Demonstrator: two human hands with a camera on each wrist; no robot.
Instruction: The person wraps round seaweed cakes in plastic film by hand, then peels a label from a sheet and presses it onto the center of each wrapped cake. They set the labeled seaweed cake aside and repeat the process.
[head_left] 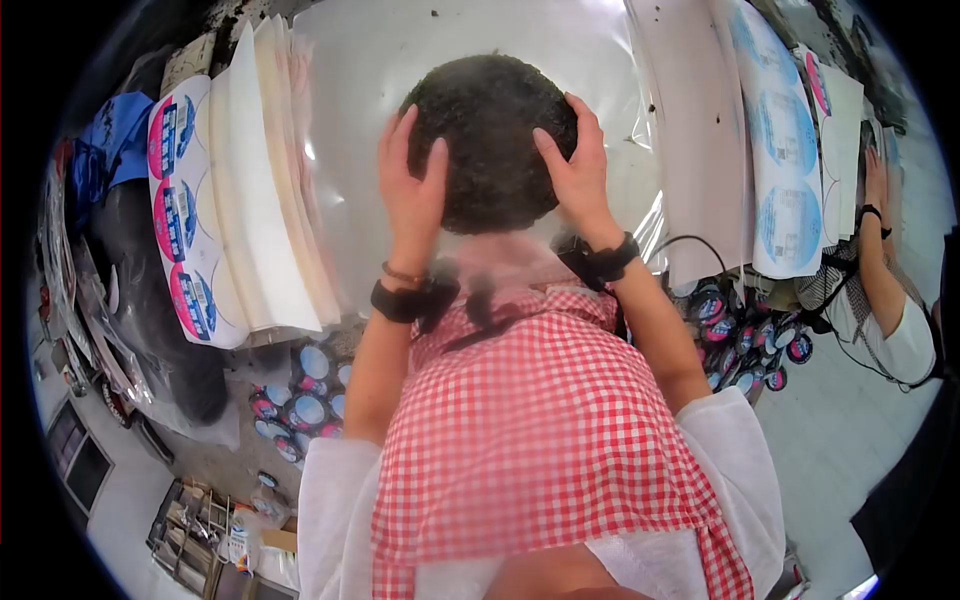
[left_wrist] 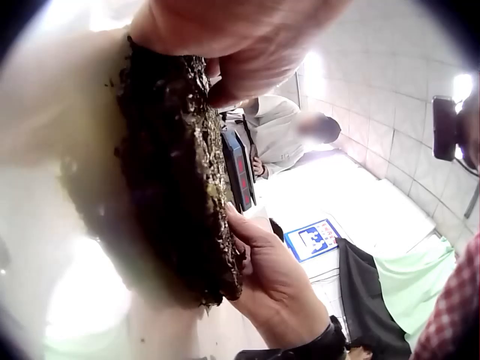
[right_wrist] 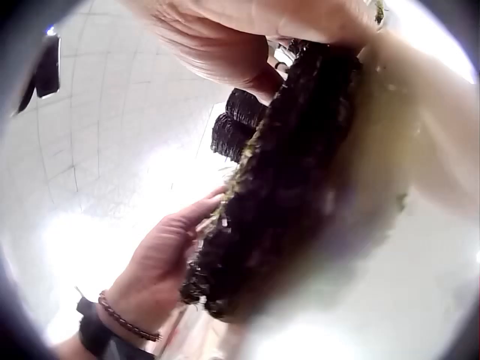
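Note:
A round, thick cake of dark dried seaweed is held between both hands over a table covered in clear plastic film. My left hand grips its left edge, thumb laid over the top face. On the opposite edge, my right hand grips it the same way. From the left wrist, the seaweed cake appears edge-on, its rim rough and layered, with the right hand at its lower end. The right wrist view shows the seaweed cake edge-on too, with the left hand at its near end.
Printed label sheets and paper lie left of the film; more label sheets lie right. Round labels or packs are piled low down. Another person's arm is at far right. More dark seaweed rounds stand behind.

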